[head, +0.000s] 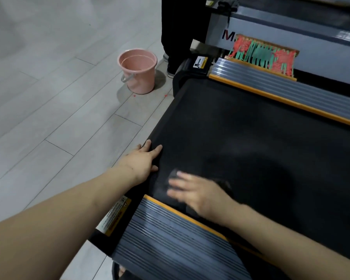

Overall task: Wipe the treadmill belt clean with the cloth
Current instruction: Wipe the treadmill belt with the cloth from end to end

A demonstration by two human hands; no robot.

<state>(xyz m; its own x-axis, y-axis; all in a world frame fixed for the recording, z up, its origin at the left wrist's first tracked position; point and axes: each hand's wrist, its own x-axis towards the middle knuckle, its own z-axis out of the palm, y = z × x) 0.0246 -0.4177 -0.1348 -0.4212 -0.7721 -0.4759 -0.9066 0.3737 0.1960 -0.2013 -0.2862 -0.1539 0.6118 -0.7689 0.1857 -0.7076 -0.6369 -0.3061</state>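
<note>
Right hand wiping the near end of the treadmill belt, left hand bracing at its edge.

The cloth, dark, soft and probably light, lies flattened under the right hand, whose straight fingers press it down; palm pressure suits it better than a pinch. The left hand rests open on the belt rim. The belt's long axis runs from its near-left end away to the right, between ribbed side rails.

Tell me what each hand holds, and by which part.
The right hand presses flat on a dark cloth on the treadmill belt, covering most of it. The left hand holds nothing; it rests on the belt's end.
</note>
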